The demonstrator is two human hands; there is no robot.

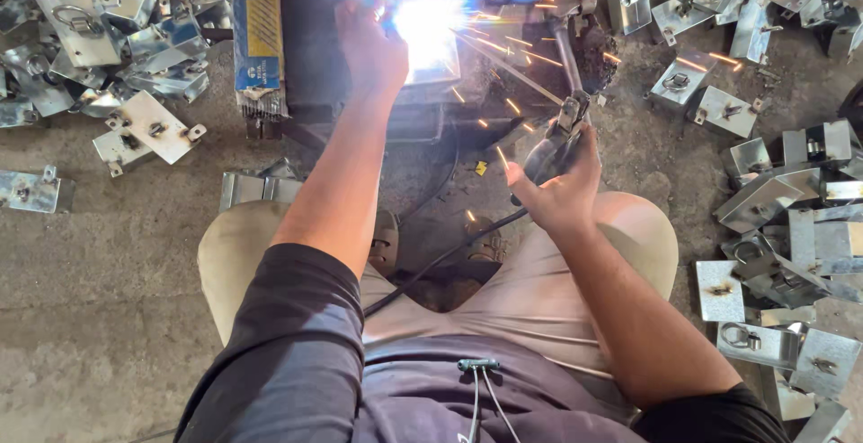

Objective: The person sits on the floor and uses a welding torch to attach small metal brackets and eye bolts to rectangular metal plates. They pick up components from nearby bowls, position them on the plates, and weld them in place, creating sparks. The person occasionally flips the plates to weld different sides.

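The right hand (562, 187) is wrapped tight around the grip of a welding electrode holder (564, 128), and the thin rod (503, 66) runs up and left from it into a blinding arc. The left hand (370, 48) is up at that glare, fingers closed on the edge of the small metal plate (422, 21) being welded, right beside the sparks. Can't make out much of the plate itself, it's all washed out. Looks like stiff sheet steel, light enough for one hand, sharp-edged and surely hot near the seam, so the far edge is probably the sane place to hold it. A black cable (431, 263) trails from the holder back between the person's knees. Out past both hands, piles of shiny folded brackets (148, 124) with ring hardware litter the concrete floor (108, 263), left and right.
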